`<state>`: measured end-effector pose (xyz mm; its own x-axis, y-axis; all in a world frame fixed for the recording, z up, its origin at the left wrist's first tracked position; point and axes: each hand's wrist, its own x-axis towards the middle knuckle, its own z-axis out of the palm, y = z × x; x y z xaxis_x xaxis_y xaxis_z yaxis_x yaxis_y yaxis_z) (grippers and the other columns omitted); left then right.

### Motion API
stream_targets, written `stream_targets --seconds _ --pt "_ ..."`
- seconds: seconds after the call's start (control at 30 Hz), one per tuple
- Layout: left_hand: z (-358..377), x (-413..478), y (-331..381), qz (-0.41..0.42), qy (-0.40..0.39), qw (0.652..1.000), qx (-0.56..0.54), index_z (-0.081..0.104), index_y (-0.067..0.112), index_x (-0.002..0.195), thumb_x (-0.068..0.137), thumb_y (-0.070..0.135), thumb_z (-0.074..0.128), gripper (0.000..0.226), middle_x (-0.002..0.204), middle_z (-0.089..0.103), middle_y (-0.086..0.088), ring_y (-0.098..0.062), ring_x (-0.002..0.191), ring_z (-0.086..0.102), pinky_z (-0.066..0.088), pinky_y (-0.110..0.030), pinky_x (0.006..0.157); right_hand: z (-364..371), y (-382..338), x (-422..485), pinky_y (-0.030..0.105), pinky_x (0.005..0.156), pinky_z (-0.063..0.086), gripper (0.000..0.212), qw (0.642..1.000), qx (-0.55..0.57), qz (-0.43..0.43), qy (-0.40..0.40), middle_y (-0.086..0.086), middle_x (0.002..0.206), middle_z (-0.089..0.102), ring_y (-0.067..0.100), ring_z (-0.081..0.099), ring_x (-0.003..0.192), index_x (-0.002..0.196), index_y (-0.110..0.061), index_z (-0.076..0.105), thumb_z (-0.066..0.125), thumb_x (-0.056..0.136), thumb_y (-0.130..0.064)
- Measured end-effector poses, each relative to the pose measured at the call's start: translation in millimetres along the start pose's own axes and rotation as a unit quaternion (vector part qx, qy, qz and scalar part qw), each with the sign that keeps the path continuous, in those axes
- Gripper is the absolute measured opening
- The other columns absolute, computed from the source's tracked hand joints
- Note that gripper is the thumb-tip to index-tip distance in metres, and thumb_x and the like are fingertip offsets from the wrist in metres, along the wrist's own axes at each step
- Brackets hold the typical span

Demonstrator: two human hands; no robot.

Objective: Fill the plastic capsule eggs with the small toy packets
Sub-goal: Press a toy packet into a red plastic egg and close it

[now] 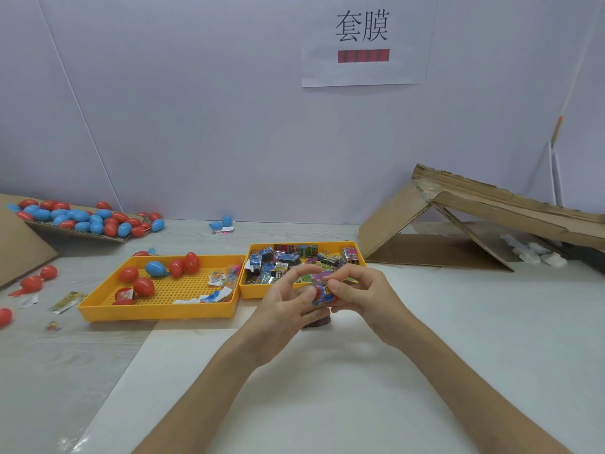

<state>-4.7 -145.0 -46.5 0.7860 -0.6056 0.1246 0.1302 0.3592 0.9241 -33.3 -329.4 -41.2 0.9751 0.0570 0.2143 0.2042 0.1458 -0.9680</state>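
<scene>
Stuffing seems the step in hand. Right of the eggs (pixel 143 286) in the left tray (pixel 157 311) and the packets (pixel 284 258) in the right tray (pixel 248 291), the left hand (pixel 288 303) and right hand (pixel 357 290) both pinch one packet (pixel 322 294) against something red, likely an egg half. Next, I judge: press in, then cap. Fingers hide the egg; the dark piece (pixel 316 322) beneath is unclear.

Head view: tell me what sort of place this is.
Probably a hand-packing workstation for toys. One yellow tray holds toy packets, another tray holds capsule eggs, more eggs are heaped at the left, and a printed sign hangs on the wall. The left hand and right hand hold what looks like a red capsule egg.
</scene>
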Motion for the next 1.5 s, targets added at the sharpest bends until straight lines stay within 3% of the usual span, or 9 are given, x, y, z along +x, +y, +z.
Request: stream_targets --seconds 0.17,0.3,0.6,0.7,0.83,1.1,1.27,1.37,1.5 --pt "-1.3 1.5 -1.1 0.016 -0.001 1.000 0.002 0.049 0.014 0.139 0.092 0.012 0.064 0.050 0.130 0.066 -0.020 -0.038 0.121 0.063 0.054 -0.041 0.101 -0.4 1.6 0.9 0.040 0.079 0.059 0.021 0.999 0.042 0.005 -0.016 0.024 0.103 0.070 0.033 0.071 0.094 0.099 -0.003 0.074 0.073 0.081 -0.013" --pt "0.0 2.0 -1.1 0.025 0.018 0.999 -0.008 0.052 0.014 0.139 0.090 0.014 0.067 0.051 0.128 0.067 -0.019 -0.037 0.121 0.064 0.056 -0.039 0.097 2.1 1.4 1.6 0.044 0.082 0.059 0.031 1.000 0.030 0.002 -0.004 0.016 0.106 0.070 0.036 0.072 0.096 0.110 -0.007 0.074 0.074 0.082 -0.021" --pt "0.7 1.9 -0.5 0.031 0.049 0.998 0.035 0.057 0.013 0.131 0.086 0.004 0.076 0.050 0.122 0.071 -0.012 -0.037 0.116 0.066 0.058 -0.037 0.092 2.4 -2.0 1.3 0.026 0.073 0.056 0.016 1.000 -0.028 -0.002 0.011 0.003 0.098 0.075 0.019 0.072 0.088 0.101 -0.018 0.077 0.075 0.086 -0.024" --pt "-0.6 1.7 0.0 0.034 0.055 0.996 0.066 0.057 0.013 0.132 0.081 0.004 0.079 0.056 0.124 0.070 -0.007 -0.033 0.115 0.067 0.058 -0.040 0.093 3.8 -3.1 0.8 0.031 0.076 0.058 0.019 1.000 -0.006 0.004 0.000 0.010 0.105 0.072 0.029 0.072 0.091 0.103 -0.017 0.076 0.074 0.087 -0.026" --pt "-2.3 2.3 0.3 0.028 0.058 0.992 0.106 0.058 0.016 0.129 0.079 -0.005 0.079 0.058 0.123 0.070 -0.002 -0.020 0.111 0.069 0.058 -0.032 0.085 3.7 -0.6 1.4 0.046 0.086 0.060 0.023 1.000 -0.029 0.007 -0.002 0.022 0.107 0.071 0.039 0.071 0.097 0.103 -0.016 0.075 0.078 0.083 -0.028" --pt "-2.8 2.5 -0.7 0.022 0.031 0.995 0.092 0.056 0.014 0.124 0.071 -0.002 0.079 0.060 0.122 0.072 -0.006 -0.027 0.109 0.070 0.057 -0.030 0.083 0.6 -2.1 0.7 0.033 0.075 0.059 0.004 0.998 0.057 0.022 -0.013 0.020 0.096 0.071 0.028 0.070 0.084 0.077 -0.012 0.073 0.071 0.078 -0.009" --pt "-3.3 2.5 -0.7 0.020 0.026 0.995 0.090 0.060 0.017 0.123 0.073 -0.001 0.079 0.056 0.122 0.072 -0.007 -0.028 0.110 0.070 0.057 -0.032 0.087 2.1 -3.3 1.1 0.029 0.070 0.056 0.017 0.999 0.034 0.022 -0.006 0.016 0.088 0.070 0.025 0.069 0.080 0.090 -0.004 0.068 0.071 0.082 -0.018" --pt "-2.3 2.7 -2.1 0.023 0.025 0.995 0.096 0.060 0.015 0.124 0.074 -0.003 0.078 0.056 0.120 0.072 -0.008 -0.029 0.111 0.069 0.057 -0.032 0.088 2.9 -3.0 1.3 0.027 0.069 0.056 0.027 0.999 0.016 0.028 0.005 0.012 0.097 0.069 0.021 0.070 0.082 0.104 -0.008 0.069 0.071 0.084 -0.026" --pt "-2.5 1.7 0.0 0.025 0.031 0.991 0.127 0.058 0.015 0.126 0.072 -0.001 0.079 0.060 0.120 0.072 -0.009 -0.029 0.113 0.068 0.058 -0.036 0.091 2.2 -1.7 0.4 0.034 0.073 0.058 0.015 0.999 -0.045 0.029 -0.006 0.011 0.103 0.071 0.019 0.072 0.087 0.100 -0.018 0.074 0.077 0.086 -0.022"
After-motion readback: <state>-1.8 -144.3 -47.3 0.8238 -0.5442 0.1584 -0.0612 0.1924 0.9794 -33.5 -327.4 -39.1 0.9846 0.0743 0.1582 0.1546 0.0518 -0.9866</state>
